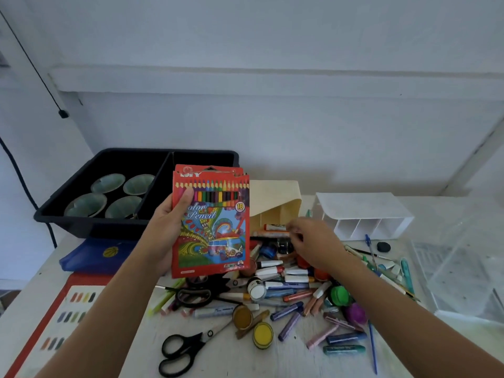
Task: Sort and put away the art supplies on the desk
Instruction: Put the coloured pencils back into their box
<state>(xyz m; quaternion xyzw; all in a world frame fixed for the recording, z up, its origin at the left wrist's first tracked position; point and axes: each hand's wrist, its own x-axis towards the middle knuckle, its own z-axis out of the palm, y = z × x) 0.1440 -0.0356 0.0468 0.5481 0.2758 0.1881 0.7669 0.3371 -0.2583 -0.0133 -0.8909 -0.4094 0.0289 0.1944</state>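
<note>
My left hand [166,230] grips a red box of colour pencils [215,227] upright above the desk, thumb across its front. My right hand [313,242] hovers over the heap of art supplies [294,293], fingers loosely curled toward a cream organiser [275,203]; it holds nothing that I can see. The heap has crayons, markers, small paint pots and glue sticks. Black scissors [188,347] lie at the front, a second pair [196,296] further back.
A black divided bin [90,222] with several green bowls stands at the back left. A blue pouch [92,257] and a red colour chart [54,323] lie left. A white compartment organiser [365,214] and a clear plastic box [463,276] are on the right.
</note>
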